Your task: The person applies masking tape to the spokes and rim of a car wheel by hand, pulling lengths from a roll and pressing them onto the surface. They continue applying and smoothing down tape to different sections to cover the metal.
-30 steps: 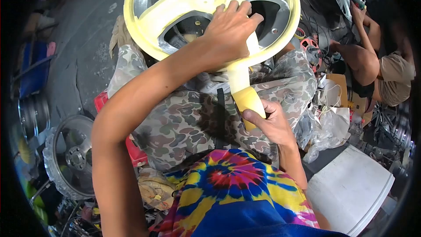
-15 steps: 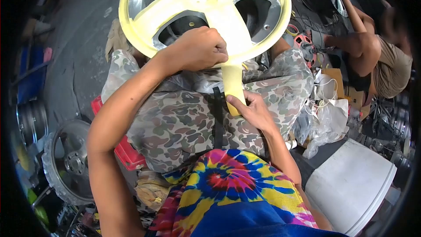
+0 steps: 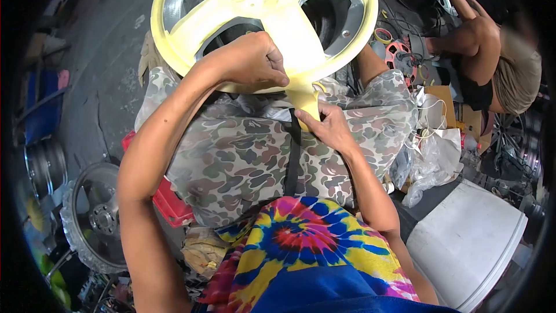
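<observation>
A wheel rim (image 3: pixel 295 35), its face and lip largely covered with pale yellow masking tape, stands in front of my lap. From its near edge a strip of masking tape (image 3: pixel 305 95) hangs towards me, creased and narrowing at its lower end. My right hand (image 3: pixel 330 126) pinches that end between thumb and fingers. My left hand (image 3: pixel 255 62) is closed at the lip of the rim, beside the top of the strip. Whatever its curled fingers may hold is hidden. Between the spokes, bare grey metal shows.
A bare wheel (image 3: pixel 101 217) edged in clear plastic lies at left, near a red box (image 3: pixel 172 203). At right are a white curved panel (image 3: pixel 466 243), plastic bags (image 3: pixel 427 165), a red reel (image 3: pixel 399 58) and a tape roll (image 3: pixel 383 36). Another person (image 3: pixel 480 46) sits at upper right.
My right hand has moved up towards the rim, and the strip, flat before, is now bunched and narrower. My left hand and the rim sit slightly further left in view.
</observation>
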`<state>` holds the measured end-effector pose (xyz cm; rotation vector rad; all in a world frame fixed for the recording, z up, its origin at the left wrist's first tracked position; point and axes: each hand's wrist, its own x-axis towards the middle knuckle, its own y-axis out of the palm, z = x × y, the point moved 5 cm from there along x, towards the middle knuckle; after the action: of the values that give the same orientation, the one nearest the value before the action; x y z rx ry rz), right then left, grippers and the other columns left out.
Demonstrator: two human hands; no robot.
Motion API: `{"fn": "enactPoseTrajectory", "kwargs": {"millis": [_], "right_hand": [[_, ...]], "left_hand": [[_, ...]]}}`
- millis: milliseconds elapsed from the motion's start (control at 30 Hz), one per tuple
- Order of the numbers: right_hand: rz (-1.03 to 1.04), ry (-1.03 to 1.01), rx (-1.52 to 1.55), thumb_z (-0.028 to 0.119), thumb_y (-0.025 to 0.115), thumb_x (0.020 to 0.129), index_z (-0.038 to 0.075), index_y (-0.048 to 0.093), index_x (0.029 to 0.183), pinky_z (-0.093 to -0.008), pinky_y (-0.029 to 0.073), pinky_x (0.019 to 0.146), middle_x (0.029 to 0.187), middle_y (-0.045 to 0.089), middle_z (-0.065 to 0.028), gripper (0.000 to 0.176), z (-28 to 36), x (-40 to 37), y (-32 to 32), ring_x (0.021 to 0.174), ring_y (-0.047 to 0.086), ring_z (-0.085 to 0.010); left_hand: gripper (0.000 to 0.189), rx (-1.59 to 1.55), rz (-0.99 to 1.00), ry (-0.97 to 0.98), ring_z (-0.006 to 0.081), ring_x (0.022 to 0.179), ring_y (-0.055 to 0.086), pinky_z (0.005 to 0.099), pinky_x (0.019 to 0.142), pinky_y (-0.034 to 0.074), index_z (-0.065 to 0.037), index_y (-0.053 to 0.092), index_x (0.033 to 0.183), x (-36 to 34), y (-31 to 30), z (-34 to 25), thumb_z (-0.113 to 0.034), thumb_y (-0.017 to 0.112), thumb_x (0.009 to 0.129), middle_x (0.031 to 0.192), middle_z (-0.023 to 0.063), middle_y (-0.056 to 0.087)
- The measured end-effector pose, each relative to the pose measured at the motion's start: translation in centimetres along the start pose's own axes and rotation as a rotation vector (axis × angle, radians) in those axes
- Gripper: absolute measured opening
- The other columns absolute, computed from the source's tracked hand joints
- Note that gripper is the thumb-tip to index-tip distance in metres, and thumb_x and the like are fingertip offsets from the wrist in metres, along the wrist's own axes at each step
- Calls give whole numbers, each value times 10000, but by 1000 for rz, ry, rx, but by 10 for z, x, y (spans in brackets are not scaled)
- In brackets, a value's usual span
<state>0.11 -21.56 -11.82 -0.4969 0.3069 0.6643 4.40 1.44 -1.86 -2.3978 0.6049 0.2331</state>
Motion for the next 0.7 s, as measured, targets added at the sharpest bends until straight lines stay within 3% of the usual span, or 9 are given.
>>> {"fn": "enactPoseTrajectory", "kwargs": {"millis": [67, 100, 200, 333, 400, 467, 533, 600, 700], "right_hand": [[-160, -296, -157, 298, 746, 959, 36, 764, 1127, -434, 537, 782, 1035, 757, -175, 311, 20, 9, -5, 826, 707, -335], [-162, -351, -265, 278, 747, 945, 46, 754, 1158, -468, 544, 812, 1134, 731, -200, 315, 25, 10, -6, 906, 696, -416], [-261, -510, -284, 312, 759, 937, 31, 754, 1110, -470, 550, 814, 1069, 730, -195, 330, 41, 2, -27, 906, 700, -406], [-236, -63, -766, 333, 755, 929, 29, 757, 1061, -487, 559, 770, 1033, 728, -228, 331, -33, 15, -108, 837, 701, -434], [-256, -202, -842, 344, 761, 916, 21, 754, 1029, -502, 559, 750, 976, 730, -242, 342, -26, 7, -104, 816, 707, -441], [-226, -67, -720, 358, 766, 902, 6, 742, 982, -515, 560, 763, 902, 726, -242, 362, -21, -4, -95, 840, 710, -444], [-232, -102, -763, 353, 776, 886, 7, 743, 968, -517, 567, 784, 884, 726, -247, 357, -48, -1, -84, 861, 715, -439], [-29, -58, -967, 355, 770, 885, 11, 749, 992, -513, 574, 803, 873, 728, -252, 361, -65, 11, -67, 862, 716, -437], [-47, -40, -1034, 365, 766, 880, 10, 750, 1018, -509, 580, 820, 932, 741, -237, 382, -95, 49, -61, 898, 721, -429]], "left_hand": [[201, 0, 31, -43, 121, 641, 634, 294, 653, 515, -2, 807, 851, 2, -1, 7, -199, 829, 817, 721, 69, 740], [201, 0, 34, -42, 121, 641, 634, 294, 653, 515, -2, 807, 851, 3, -1, 6, -199, 829, 817, 721, 69, 740], [212, 6, 33, -59, 119, 651, 636, 298, 658, 518, 3, 806, 852, 0, -2, 7, -204, 832, 814, 726, 76, 740], [242, -11, 34, -37, 128, 668, 657, 305, 670, 524, 13, 804, 864, 0, -3, 5, -217, 847, 799, 734, 90, 745], [247, -10, 14, -28, 136, 675, 666, 306, 674, 527, 16, 804, 871, 1, -3, 10, -216, 847, 798, 739, 96, 748], [249, -34, 13, -29, 155, 689, 687, 306, 682, 533, 16, 807, 885, 4, 0, 16, -213, 847, 794, 755, 107, 756], [250, -28, 27, -30, 154, 696, 689, 307, 687, 535, 15, 808, 888, 5, -1, 14, -210, 851, 788, 759, 110, 757], [252, -11, 45, -32, 153, 703, 692, 307, 691, 537, 14, 809, 892, 3, 0, 11, -207, 855, 781, 764, 113, 758], [279, 13, -15, -45, 198, 697, 707, 328, 694, 544, 0, 815, 894, -3, 4, 6, -250, 854, 779, 779, 138, 766]]}}
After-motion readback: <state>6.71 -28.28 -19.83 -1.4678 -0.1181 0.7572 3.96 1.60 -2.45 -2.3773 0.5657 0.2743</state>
